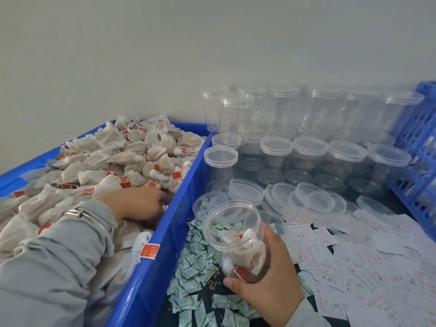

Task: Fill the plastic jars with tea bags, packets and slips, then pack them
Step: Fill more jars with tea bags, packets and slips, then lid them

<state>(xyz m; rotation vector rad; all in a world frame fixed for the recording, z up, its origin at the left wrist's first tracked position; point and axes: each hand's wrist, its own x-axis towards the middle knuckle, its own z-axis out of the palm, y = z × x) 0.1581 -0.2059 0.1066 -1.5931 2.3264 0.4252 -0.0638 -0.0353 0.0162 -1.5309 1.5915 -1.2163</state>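
The left hand (pixel 139 204) reaches into the blue bin (pixel 151 267) of tea bags (pixel 113 161), its fingers hidden, so its grip cannot be told. The right hand (pixel 271 277) grasps a tilted open jar (pixel 236 237) holding tea bags, above green packets (pixel 193 267); white slips (pixel 354 267) lie right.

The jar (pixel 236 239) I'm holding is clear glossy plastic, same as the lids (pixel 315 198) lying around. Tea bags (pixel 113 161) are a soft matt mesh cloth with little red paper tags. Bin (pixel 169 223) is smooth, shiny blue plastic. Slips (pixel 354 267) are thin matt paper, packets (pixel 193 265) look crinkly. My bracelet (pixel 82 213) is polished metal, sleeve's plain grey cloth.
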